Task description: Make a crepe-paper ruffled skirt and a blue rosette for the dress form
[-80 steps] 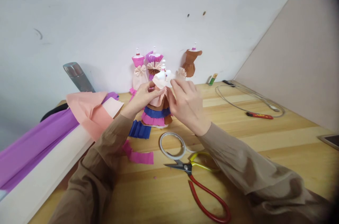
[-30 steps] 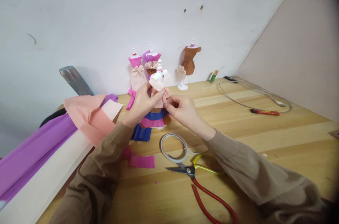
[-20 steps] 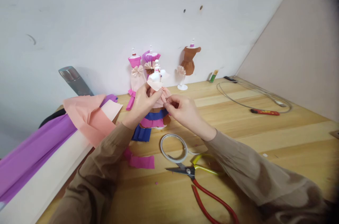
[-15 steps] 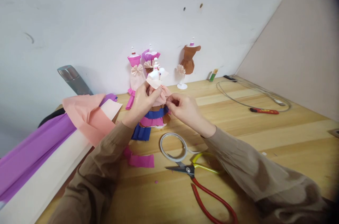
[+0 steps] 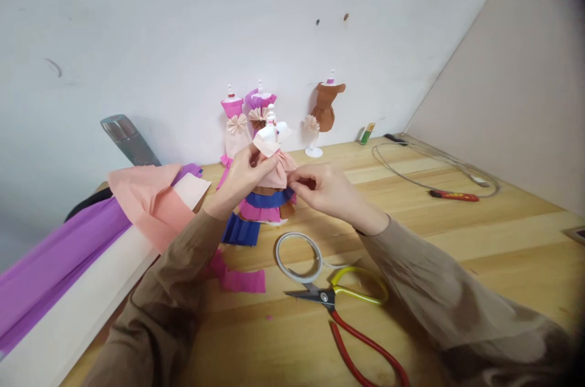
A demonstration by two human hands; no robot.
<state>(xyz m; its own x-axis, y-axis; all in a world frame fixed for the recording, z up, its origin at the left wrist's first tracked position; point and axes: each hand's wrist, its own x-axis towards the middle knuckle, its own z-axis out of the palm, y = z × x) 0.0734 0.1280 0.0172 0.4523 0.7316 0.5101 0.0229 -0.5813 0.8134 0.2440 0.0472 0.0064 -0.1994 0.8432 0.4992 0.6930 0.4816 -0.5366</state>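
A small mannequin [image 5: 273,131] stands on the table, dressed in a white-and-peach paper top over a tiered skirt [image 5: 261,214] of brown, blue and pink. My left hand [image 5: 242,175] is closed around the dress at the waist, thumb in front. On the right side of the peach layer [image 5: 274,172], my right hand [image 5: 326,189] pinches with thumb and forefinger at its edge; whatever lies between the fingertips is too small to make out. Below the hands lie a roll of white tape [image 5: 298,257] and scissors [image 5: 325,297] with one yellow and one red handle.
Other dressed mannequins [image 5: 234,116] stand by the wall, a brown one [image 5: 325,108] among them. Crepe paper sheets [image 5: 150,204] are heaped at left near a grey bottle [image 5: 130,140]. Blue [image 5: 241,232] and pink scraps [image 5: 242,280], a red cutter [image 5: 454,195] and a cable [image 5: 429,177] lie about.
My right hand has shifted slightly right, its fingertips moving a little away from the mannequin's waist. My left hand keeps its grip. The whole view has tilted up slightly.
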